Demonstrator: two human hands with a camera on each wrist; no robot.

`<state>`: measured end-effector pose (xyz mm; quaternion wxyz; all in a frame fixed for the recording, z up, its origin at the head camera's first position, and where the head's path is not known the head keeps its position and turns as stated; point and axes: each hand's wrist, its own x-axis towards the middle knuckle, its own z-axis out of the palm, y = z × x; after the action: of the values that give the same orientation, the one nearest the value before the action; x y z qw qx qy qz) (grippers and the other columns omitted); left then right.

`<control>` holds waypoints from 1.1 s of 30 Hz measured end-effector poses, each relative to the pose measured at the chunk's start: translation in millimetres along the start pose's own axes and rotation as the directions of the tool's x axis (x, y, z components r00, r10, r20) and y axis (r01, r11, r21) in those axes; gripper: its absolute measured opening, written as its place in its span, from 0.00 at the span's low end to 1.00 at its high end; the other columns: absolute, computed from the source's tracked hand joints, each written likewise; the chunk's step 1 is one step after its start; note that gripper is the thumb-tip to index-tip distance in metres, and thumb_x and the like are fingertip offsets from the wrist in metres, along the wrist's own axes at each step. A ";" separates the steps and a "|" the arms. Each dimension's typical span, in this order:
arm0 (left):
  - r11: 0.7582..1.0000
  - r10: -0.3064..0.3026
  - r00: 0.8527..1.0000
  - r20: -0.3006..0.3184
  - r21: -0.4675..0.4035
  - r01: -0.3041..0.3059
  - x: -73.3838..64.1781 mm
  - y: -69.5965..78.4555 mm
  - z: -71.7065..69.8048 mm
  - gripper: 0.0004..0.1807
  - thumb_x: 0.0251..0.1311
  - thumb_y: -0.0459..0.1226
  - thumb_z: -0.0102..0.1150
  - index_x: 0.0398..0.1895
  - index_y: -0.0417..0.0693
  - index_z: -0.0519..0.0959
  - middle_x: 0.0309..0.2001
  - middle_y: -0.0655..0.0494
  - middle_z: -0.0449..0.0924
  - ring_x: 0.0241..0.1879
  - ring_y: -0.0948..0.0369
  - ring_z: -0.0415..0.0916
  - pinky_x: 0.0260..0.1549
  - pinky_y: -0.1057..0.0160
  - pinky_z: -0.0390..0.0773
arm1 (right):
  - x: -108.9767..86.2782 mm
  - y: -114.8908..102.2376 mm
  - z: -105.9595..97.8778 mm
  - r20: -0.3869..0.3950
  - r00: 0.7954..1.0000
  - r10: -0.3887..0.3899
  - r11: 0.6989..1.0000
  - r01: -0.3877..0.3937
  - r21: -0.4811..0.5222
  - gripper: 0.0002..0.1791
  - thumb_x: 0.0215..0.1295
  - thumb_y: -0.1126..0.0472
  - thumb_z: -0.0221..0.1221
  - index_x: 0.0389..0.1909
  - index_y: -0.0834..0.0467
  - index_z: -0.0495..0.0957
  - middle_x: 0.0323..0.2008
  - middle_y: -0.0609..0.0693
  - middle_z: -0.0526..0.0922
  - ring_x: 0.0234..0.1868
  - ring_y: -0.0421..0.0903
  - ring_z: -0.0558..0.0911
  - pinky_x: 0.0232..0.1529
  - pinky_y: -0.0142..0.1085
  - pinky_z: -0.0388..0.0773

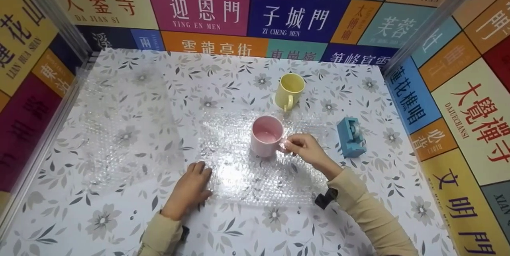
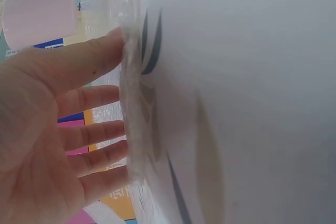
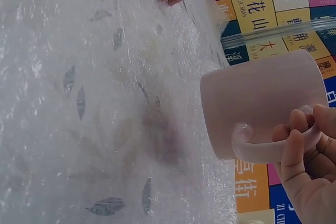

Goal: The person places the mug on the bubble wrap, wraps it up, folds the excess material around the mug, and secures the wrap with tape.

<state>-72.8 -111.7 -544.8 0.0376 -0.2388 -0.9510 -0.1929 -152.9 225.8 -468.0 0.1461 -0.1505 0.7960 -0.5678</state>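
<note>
While right hand (image 1: 306,148) is gripping pink mug (image 1: 265,142), straight-fingered left hand (image 1: 189,186) should be steadying bubble wrap (image 1: 227,140) at near left.

A plain pink mug (image 1: 265,142) is upright near the centre of the head view, handle to the right, above a clear bubble-wrap sheet (image 1: 239,176) spread flat across the middle.

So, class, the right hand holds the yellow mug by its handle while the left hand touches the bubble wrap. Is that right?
Not quite: the colour is wrong. The head view shows the right hand holding the pink mug by its handle while the left hand touches the bubble wrap; the yellow mug stands farther back.
</note>
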 end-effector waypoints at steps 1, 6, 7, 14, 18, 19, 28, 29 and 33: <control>1.000 0.000 1.000 -0.001 -0.001 0.000 0.4 -0.1 0.2 0.26 0.32 0.37 0.70 0.38 0.38 0.72 0.44 0.40 0.68 0.43 0.45 0.66 0.38 0.51 0.74 | 0.0 1.1 0.5 0.001 1.000 0.005 1.000 -0.005 0.000 0.12 0.62 0.68 0.53 0.33 0.77 0.73 0.27 0.68 0.77 0.23 0.37 0.74 0.27 0.30 0.74; 1.000 -0.010 1.000 0.010 -0.012 0.010 0.0 -0.3 0.6 0.26 0.32 0.37 0.69 0.39 0.38 0.72 0.45 0.40 0.68 0.45 0.45 0.66 0.39 0.51 0.74 | -2.1 3.3 4.4 0.019 0.999 0.032 0.999 -0.032 0.031 0.11 0.62 0.70 0.53 0.33 0.78 0.73 0.25 0.59 0.79 0.24 0.39 0.74 0.27 0.28 0.73; 1.000 -0.011 1.000 0.010 -0.014 0.011 -0.1 -0.3 0.6 0.27 0.32 0.37 0.69 0.40 0.38 0.72 0.45 0.40 0.68 0.45 0.45 0.66 0.39 0.51 0.74 | -3.2 1.1 5.4 0.021 0.999 0.034 0.999 -0.034 0.035 0.11 0.62 0.70 0.52 0.33 0.79 0.72 0.24 0.56 0.79 0.24 0.39 0.74 0.27 0.28 0.72; 1.000 -0.002 1.000 -0.003 -0.020 0.002 0.1 -1.3 0.8 0.27 0.31 0.37 0.69 0.39 0.38 0.72 0.45 0.40 0.68 0.45 0.45 0.66 0.40 0.51 0.74 | -7.5 -7.9 10.4 0.031 0.999 0.026 0.999 -0.028 0.039 0.10 0.61 0.73 0.51 0.32 0.81 0.71 0.23 0.51 0.79 0.23 0.34 0.74 0.27 0.26 0.72; 1.000 -0.012 1.000 0.004 -0.028 0.012 0.4 -1.3 0.4 0.27 0.31 0.37 0.69 0.39 0.38 0.72 0.45 0.40 0.68 0.45 0.44 0.66 0.41 0.50 0.74 | -7.8 -4.6 12.2 0.037 0.999 0.007 0.999 -0.009 0.033 0.10 0.61 0.73 0.51 0.31 0.82 0.70 0.21 0.42 0.77 0.22 0.33 0.73 0.25 0.25 0.71; 0.999 -0.014 1.000 0.008 -0.029 0.015 0.1 -1.2 0.5 0.27 0.31 0.37 0.69 0.39 0.38 0.72 0.45 0.40 0.68 0.45 0.44 0.66 0.41 0.50 0.74 | -8.3 -3.2 12.6 0.037 0.999 0.004 0.999 -0.006 0.035 0.10 0.61 0.74 0.51 0.31 0.82 0.70 0.20 0.41 0.77 0.22 0.33 0.73 0.25 0.25 0.71; 1.000 0.005 1.000 0.005 0.000 -0.005 0.1 0.5 -0.3 0.27 0.32 0.38 0.72 0.38 0.38 0.72 0.46 0.39 0.67 0.45 0.44 0.66 0.43 0.51 0.73 | -12.9 5.8 14.5 0.038 0.998 0.059 0.994 -0.063 0.088 0.11 0.61 0.73 0.51 0.30 0.83 0.70 0.23 0.66 0.76 0.19 0.34 0.70 0.19 0.24 0.67; 1.000 0.006 1.000 0.002 -0.001 -0.006 0.3 0.5 -0.3 0.27 0.32 0.38 0.72 0.38 0.38 0.72 0.45 0.40 0.67 0.45 0.44 0.66 0.43 0.51 0.73 | -13.2 6.4 14.5 0.040 0.997 0.063 0.993 -0.066 0.094 0.11 0.61 0.73 0.51 0.31 0.83 0.70 0.25 0.72 0.74 0.18 0.34 0.69 0.18 0.24 0.66; 1.000 0.008 1.000 -0.002 -0.011 -0.008 0.2 0.6 -1.1 0.27 0.31 0.37 0.72 0.38 0.38 0.72 0.45 0.40 0.67 0.44 0.45 0.66 0.43 0.51 0.73 | -14.8 10.1 14.9 0.044 0.998 0.053 0.993 -0.057 0.100 0.12 0.61 0.72 0.51 0.31 0.83 0.70 0.29 0.80 0.71 0.18 0.33 0.69 0.18 0.23 0.66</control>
<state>-72.7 -111.6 -543.5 0.0380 -0.2427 -0.9489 -0.1982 -134.1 222.1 -481.3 0.1855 -0.1324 0.7669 -0.5999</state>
